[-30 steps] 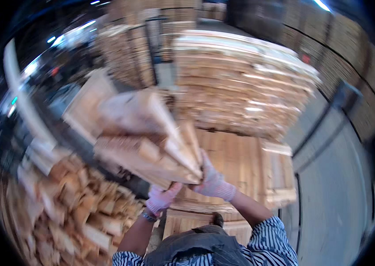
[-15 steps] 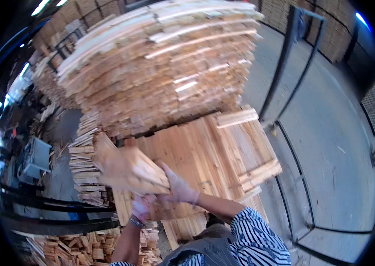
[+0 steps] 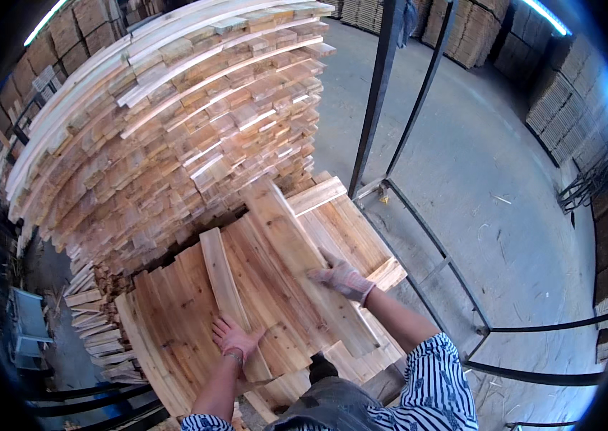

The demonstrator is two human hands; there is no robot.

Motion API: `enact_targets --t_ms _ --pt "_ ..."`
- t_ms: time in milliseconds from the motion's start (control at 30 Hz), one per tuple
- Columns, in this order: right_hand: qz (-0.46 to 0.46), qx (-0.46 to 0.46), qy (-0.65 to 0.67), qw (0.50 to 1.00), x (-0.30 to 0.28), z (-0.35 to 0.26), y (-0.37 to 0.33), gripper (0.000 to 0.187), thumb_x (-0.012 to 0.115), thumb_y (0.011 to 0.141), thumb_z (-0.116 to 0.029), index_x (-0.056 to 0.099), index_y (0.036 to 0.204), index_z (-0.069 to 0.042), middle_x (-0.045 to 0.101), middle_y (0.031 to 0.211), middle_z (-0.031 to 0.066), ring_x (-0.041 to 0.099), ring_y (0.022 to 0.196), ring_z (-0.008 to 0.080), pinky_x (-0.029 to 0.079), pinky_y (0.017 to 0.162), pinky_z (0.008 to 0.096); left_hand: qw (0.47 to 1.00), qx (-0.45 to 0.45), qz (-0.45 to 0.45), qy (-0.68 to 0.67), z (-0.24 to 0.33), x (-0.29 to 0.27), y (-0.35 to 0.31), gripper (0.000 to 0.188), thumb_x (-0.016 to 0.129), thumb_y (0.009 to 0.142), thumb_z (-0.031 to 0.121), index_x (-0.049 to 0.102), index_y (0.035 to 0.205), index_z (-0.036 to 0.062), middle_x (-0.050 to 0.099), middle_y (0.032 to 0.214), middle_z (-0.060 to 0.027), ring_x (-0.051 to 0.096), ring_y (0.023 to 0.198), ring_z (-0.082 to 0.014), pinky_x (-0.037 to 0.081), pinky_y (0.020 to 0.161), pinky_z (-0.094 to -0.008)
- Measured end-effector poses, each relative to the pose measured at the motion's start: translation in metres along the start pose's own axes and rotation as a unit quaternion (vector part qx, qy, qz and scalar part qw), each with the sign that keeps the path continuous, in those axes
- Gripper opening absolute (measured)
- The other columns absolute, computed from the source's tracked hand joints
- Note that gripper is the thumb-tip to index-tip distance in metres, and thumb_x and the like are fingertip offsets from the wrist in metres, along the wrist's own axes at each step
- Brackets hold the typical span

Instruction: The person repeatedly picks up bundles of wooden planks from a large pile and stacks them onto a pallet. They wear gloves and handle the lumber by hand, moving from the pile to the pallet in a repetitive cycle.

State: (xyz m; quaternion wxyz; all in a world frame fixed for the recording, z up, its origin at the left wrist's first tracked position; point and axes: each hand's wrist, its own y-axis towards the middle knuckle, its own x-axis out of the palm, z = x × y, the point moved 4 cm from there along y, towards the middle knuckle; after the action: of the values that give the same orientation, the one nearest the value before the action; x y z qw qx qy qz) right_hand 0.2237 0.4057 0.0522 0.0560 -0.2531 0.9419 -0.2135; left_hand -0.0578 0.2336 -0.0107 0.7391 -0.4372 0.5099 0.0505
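Note:
My right hand (image 3: 347, 279), in a pale knit glove, grips the right edge of a wide wooden board (image 3: 291, 248). This board slants over the layer of boards before me, its far end toward the tall stack. With fingers spread, my left hand (image 3: 235, 339) lies on the boards by the near part of a narrower loose board (image 3: 223, 276). That one rests on top of the side-by-side boards (image 3: 174, 302). My right palm and part of its fingers are hidden from view.
Beyond the layer rises a tall stack of boards (image 3: 196, 122). A short crosswise board (image 3: 317, 195) lies at the layer's far right. Dark metal frame posts (image 3: 376, 100) and floor rails (image 3: 426, 230) stand on the right. Many split wood pieces (image 3: 99, 334) are piled at left.
The bundle of boards held in both hands has been parted and laid down. My left hand has let go and spread; my right hand has moved right with one wide board.

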Motion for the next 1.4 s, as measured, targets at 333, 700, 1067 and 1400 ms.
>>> enact_targets --t_ms 333,700,1067,1400 --pt "-0.03 0.067 -0.215 0.974 -0.013 0.058 0.098 0.102 0.078 0.079 -0.051 0.027 0.153 -0.003 0.043 0.147 0.0246 0.043 0.136 0.034 0.035 0.112 0.0394 0.996 -0.005 -0.068 0.057 -0.019 0.026 0.02 0.142 0.074 0.065 0.068 -0.011 0.15 -0.0066 -0.006 0.157 -0.0352 -0.008 0.146 -0.0505 -0.003 0.118 -0.0579" --pt "0.096 0.071 -0.511 0.851 0.024 0.021 0.067 0.089 0.075 0.076 -0.031 0.028 0.152 -0.023 0.046 0.134 0.0224 0.053 0.12 0.0414 0.047 0.097 0.0489 0.996 -0.018 -0.06 0.062 -0.01 0.02 0.009 0.141 0.076 0.066 0.064 -0.011 0.151 -0.0066 -0.002 0.158 -0.0339 -0.003 0.148 -0.0476 0.001 0.119 -0.0556" --pt "0.151 0.021 -0.547 0.823 -0.027 0.007 0.06 0.078 0.072 0.081 -0.032 0.034 0.149 -0.026 0.053 0.124 0.025 0.057 0.116 0.0403 0.047 0.097 0.0466 0.995 -0.023 -0.07 0.063 -0.017 0.029 0.021 0.143 0.075 0.064 0.067 -0.012 0.151 -0.006 -0.001 0.157 -0.035 0.001 0.148 -0.048 0.003 0.118 -0.0574" --pt "0.133 0.015 -0.487 0.863 -0.122 0.04 0.07 0.07 0.072 0.082 -0.034 0.041 0.143 -0.02 0.054 0.124 0.0221 0.059 0.112 0.0389 0.05 0.093 0.046 0.995 -0.036 -0.055 0.075 -0.01 0.02 0.015 0.143 0.08 0.063 0.062 -0.01 0.151 -0.0074 0.004 0.156 -0.0365 0.003 0.148 -0.0476 0.006 0.12 -0.0542"
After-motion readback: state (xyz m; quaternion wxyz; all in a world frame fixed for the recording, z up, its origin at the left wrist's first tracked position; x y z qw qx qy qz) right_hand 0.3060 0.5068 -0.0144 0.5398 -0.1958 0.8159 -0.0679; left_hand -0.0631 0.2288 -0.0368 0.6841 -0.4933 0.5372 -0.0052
